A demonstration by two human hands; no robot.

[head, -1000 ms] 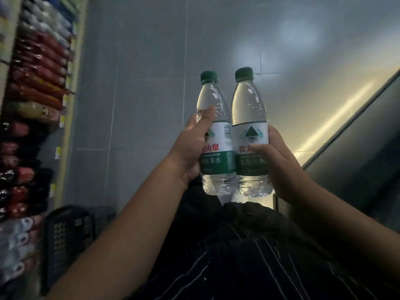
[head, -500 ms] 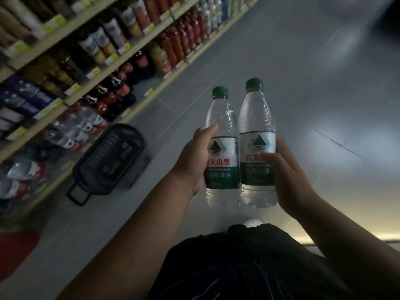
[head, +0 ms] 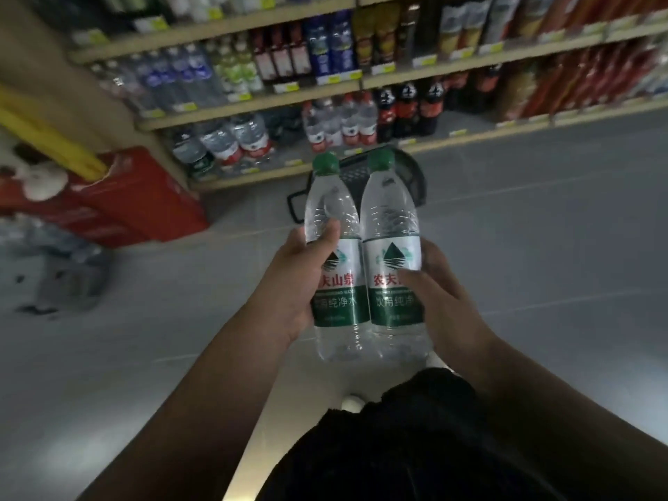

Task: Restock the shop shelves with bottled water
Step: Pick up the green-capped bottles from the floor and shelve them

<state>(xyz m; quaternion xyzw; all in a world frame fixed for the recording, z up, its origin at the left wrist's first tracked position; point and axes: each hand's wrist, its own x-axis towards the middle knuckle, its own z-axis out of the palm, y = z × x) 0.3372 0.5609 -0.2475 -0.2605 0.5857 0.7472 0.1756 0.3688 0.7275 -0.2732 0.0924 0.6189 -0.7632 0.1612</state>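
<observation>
Shelves of drinks are stretching beyond the fingers, red cartons sitting to their left. One black basket is lying on the floor just behind them. The left hand is gripping one upright water bottle and the right hand a second bottle, the two touching.
</observation>
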